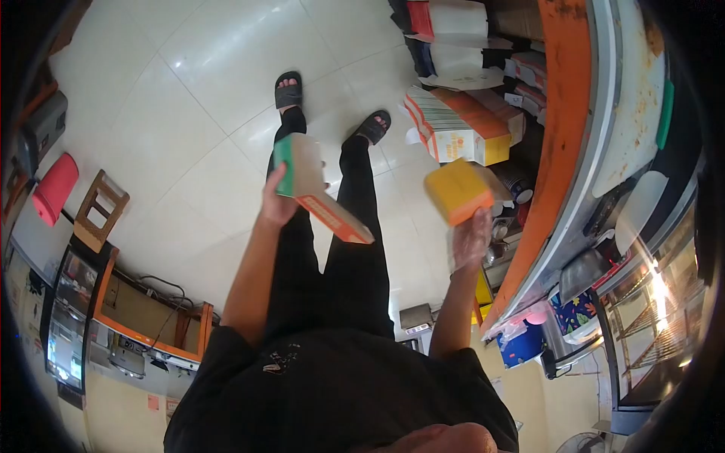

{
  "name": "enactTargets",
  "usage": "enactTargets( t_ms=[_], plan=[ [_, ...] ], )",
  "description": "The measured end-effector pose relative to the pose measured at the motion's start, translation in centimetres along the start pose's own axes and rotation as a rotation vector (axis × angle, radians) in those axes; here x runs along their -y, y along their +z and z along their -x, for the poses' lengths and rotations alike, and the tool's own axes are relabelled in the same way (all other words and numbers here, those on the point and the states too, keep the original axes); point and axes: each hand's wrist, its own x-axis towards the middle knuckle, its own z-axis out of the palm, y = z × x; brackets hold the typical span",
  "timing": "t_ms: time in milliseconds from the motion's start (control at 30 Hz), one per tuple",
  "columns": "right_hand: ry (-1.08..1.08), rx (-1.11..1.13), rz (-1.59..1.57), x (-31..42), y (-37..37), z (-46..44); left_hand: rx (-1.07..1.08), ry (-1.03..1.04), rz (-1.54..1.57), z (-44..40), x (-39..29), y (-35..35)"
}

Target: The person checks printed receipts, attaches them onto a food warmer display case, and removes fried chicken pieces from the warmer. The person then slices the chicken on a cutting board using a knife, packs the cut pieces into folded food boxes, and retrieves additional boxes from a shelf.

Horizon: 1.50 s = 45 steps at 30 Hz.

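Observation:
On the left, my left hand is closed around a folded paper carton with a green end, a whitish panel and an orange edge with white lettering. The carton is held in front of my legs, tilted. To the right, my right hand grips a small yellow and orange box from its near side; the fingers are slightly blurred. Just beyond this box lies a stack of orange, white and yellow flattened cartons at the shelf's edge. The two hands are well apart.
An orange-edged counter runs along the right, with goods on the shelf under it. A metal pot and a lit glass display case stand on that side. A wooden stool and a red object are at left.

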Motion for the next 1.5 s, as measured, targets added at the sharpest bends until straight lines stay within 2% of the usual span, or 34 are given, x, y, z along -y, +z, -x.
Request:
enactTargets(
  t_ms=[67, 167, 267, 300, 333, 567, 667, 733, 800, 833, 867, 900, 933, 1000, 1067, 1133, 1200, 1233, 1300, 1333, 1367, 1400, 1467, 1500],
  plan=[
    [-0.070, 0.096, -0.040, 1.1, -2.2, -3.0, 0.003, -0.006, 0.011, 0.5, -1.1, -0.7],
    [-0.106, -0.034, -0.193, 2.4, -5.3, -6.7, -0.007, -0.007, 0.005, 1.1, -1.6, -0.6],
    [-0.062, 0.140, -0.554, 1.8, -7.9, -11.1, 0.001, -0.030, -0.008, 1.3, -1.1, -0.3],
    [0.032, 0.135, -0.501, -0.2, -13.1, -13.9, 0.012, -0.044, -0.016, 1.3, -0.9, 0.0],
    [0.054, 0.071, -0.515, -1.3, -14.5, -15.0, 0.024, -0.059, -0.026, 1.2, -0.7, 0.2],
    [0.066, -0.443, -0.483, -6.1, -17.3, -19.0, 0.033, -0.078, -0.075, 0.0, 1.3, 2.7],
    [0.124, -0.641, -0.160, -7.2, -17.4, -19.0, 0.012, -0.071, -0.080, 0.5, 1.4, 3.6],
    [0.114, -0.683, -0.314, -8.1, -17.5, -17.3, 0.018, -0.050, -0.051, 1.4, 0.4, 4.0],
    [0.128, -0.642, -0.059, -8.6, -16.5, -14.2, -0.036, -0.026, 0.029, 2.9, -0.8, 4.3],
    [0.111, -0.585, 0.192, -9.1, -15.9, -11.8, -0.058, -0.006, 0.071, 3.8, -2.0, 5.0],
    [0.080, -0.522, 0.422, -9.5, -15.1, -9.7, -0.078, -0.008, 0.071, 4.8, -3.4, 6.5],
    [0.059, -0.459, 0.502, -9.2, -13.5, -7.7, -0.029, -0.001, 0.071, 5.6, -4.8, 7.7],
    [-0.042, -0.388, 0.390, -8.0, -9.0, -3.8, 0.019, 0.004, 0.071, 6.2, -6.6, 9.3],
    [0.038, -0.284, 0.489, -4.7, -2.0, 0.1, 0.064, -0.052, -0.018, 7.1, -10.9, 13.2],
    [-0.071, -0.066, 0.518, 0.7, 7.0, 4.3, 0.112, -0.128, -0.071, 8.5, -14.2, 16.4],
    [0.079, 0.098, 0.238, 7.2, 16.8, 6.8, 0.193, -0.198, -0.096, 8.0, -17.1, 20.1],
    [-0.002, 0.180, 0.234, 12.8, 24.4, 9.0, 0.196, -0.176, -0.261, 8.9, -19.1, 25.3],
    [-0.037, 0.214, 0.231, 14.4, 26.6, 9.1, 0.191, -0.171, -0.344, 9.5, -19.8, 28.4],
    [-0.297, 0.188, 0.411, 16.1, 29.1, 7.0, 0.189, -0.156, -0.516, 9.4, -21.4, 34.6],
    [-0.425, 0.163, 0.499, 17.0, 30.2, 5.4, 0.339, -0.066, -0.683, 6.5, -22.2, 33.8],
    [-0.277, 0.104, 0.494, 19.3, 31.5, 4.8, 0.475, 0.049, -0.834, 4.6, -23.1, 34.6],
    [-0.250, 0.105, 0.387, 19.4, 31.9, 2.2, 0.466, -0.054, -0.672, 2.9, -24.0, 35.1],
    [-0.165, 0.096, 0.184, 18.5, 31.7, -3.0, 0.396, -0.266, -0.322, 1.6, -25.9, 40.5],
    [-0.218, 0.105, 0.314, 21.0, 31.9, -4.5, 0.454, -0.168, -0.512, 0.2, -27.0, 42.1]
  ],
)
